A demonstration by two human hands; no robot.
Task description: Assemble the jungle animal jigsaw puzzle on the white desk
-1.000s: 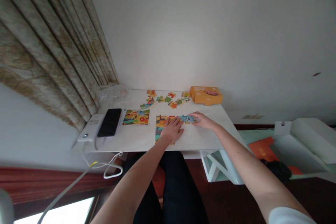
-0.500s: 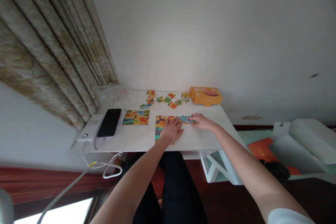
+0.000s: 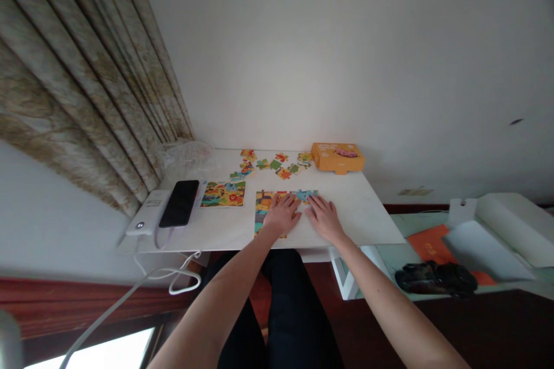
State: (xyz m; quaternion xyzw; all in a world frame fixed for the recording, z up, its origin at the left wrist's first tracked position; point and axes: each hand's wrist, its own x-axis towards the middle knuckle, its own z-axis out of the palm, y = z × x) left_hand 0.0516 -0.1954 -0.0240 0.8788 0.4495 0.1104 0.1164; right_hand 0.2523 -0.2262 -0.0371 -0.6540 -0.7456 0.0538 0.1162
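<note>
A partly assembled jigsaw puzzle (image 3: 261,207) lies flat near the front of the white table. My left hand (image 3: 282,216) rests flat over its middle with the fingers stretched out, covering part of the picture. Beside it, my right hand (image 3: 324,218) has its fingers spread, the tips on the blue puzzle pieces (image 3: 306,194) at the upper right of the assembled part. Loose jigsaw pieces (image 3: 276,165) lie scattered toward the wall. To the left sits a picture card (image 3: 223,194) with colourful animals.
An orange box (image 3: 338,158) stands at the table's back right. A black phone (image 3: 179,203) on a cable and a white box (image 3: 149,213) lie at the left, with crumpled clear plastic (image 3: 186,155) behind. The table's front edge (image 3: 229,250) is close to my legs.
My right hand has moved left and nearer to me, from gripping at the puzzle's right end to lying with spread fingers on the blue pieces. The left hand stays in place.
</note>
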